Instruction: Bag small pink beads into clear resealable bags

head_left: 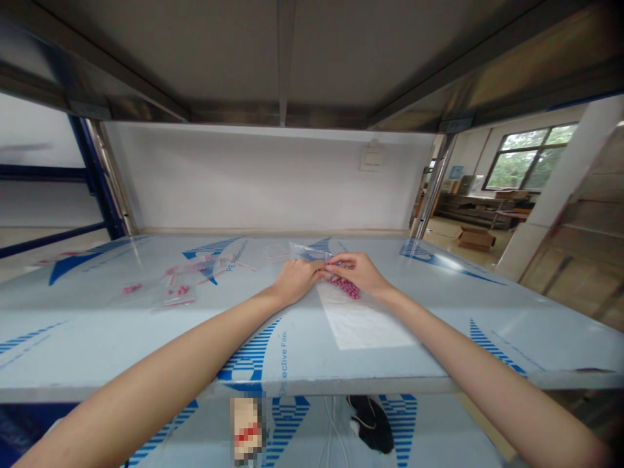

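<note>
Over the middle of the table, my left hand (298, 279) and my right hand (363, 273) meet at the fingertips. The fingers of my left hand are closed on a clear plastic bag (308, 249), part of which shows just behind them. Thumb and forefinger of my right hand are pinched together against the left fingertips; whatever lies between them is too small to make out. Just below the right fingers is a pile of dark pink beads (348, 288). It lies at the top of a white, translucent sheet or flat bag (368, 325).
Small clear bags (176, 294) with pink pieces lie on the left of the film-covered table (390, 361). A metal shelf (234, 65) hangs overhead, with metal posts (435, 185) at the sides. A black item (373, 426) and white cords lie on the level below.
</note>
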A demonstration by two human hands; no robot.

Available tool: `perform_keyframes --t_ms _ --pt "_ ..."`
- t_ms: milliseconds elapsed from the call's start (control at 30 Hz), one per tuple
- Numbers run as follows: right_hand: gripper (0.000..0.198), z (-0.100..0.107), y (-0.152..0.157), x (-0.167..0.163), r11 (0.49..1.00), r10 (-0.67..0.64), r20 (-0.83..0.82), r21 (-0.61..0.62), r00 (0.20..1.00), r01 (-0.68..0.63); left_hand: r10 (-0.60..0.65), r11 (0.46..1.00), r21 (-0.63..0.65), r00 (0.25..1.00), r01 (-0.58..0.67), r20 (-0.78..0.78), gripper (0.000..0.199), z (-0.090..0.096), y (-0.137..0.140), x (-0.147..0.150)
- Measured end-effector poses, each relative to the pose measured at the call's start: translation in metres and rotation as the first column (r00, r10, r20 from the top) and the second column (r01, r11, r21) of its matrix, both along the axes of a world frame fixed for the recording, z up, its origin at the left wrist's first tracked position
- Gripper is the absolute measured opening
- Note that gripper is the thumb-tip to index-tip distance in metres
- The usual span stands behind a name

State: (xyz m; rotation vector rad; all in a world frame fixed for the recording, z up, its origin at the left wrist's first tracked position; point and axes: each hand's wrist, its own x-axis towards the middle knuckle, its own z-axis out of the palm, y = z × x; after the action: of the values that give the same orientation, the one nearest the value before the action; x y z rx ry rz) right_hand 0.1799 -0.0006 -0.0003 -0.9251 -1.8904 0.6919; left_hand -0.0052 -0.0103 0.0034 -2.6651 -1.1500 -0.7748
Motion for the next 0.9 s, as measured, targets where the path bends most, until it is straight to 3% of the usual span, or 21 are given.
perform_keyframes --t_ms 300,567,667,800,900 --pt "0.03 -0.002 0.001 0.002 0.998 -0.037 0.023 0.047 0.999 0.036 0.022 1.0 0.011 0.999 -0.022 -0.045 0.037 0.0 0.0 0.0" --pt "0.034 0.002 -0.005 0.0 0.999 -0.026 0.096 -0.024 0.995 0.029 -0.087 0.996 -0.005 0.995 0.086 -0.059 0.036 -0.001 0.001 0.0" --pt "0.033 0.002 -0.005 0.002 0.999 -0.042 0.119 0.02 0.992 0.04 -0.034 0.999 0.013 0.999 0.035 -0.04 0.037 0.001 0.0 -0.001" --pt "0.029 0.0 -0.002 0.008 0.975 -0.2 0.171 0.132 0.965 0.179 0.116 0.992 0.04 0.993 -0.117 0.017 0.03 0.007 0.0 -0.005" --pt "0.024 0.001 0.0 0.01 0.964 -0.233 0.179 0.173 0.956 0.203 0.161 0.982 0.093 0.986 -0.163 0.032 0.028 0.009 -0.001 -0.006"
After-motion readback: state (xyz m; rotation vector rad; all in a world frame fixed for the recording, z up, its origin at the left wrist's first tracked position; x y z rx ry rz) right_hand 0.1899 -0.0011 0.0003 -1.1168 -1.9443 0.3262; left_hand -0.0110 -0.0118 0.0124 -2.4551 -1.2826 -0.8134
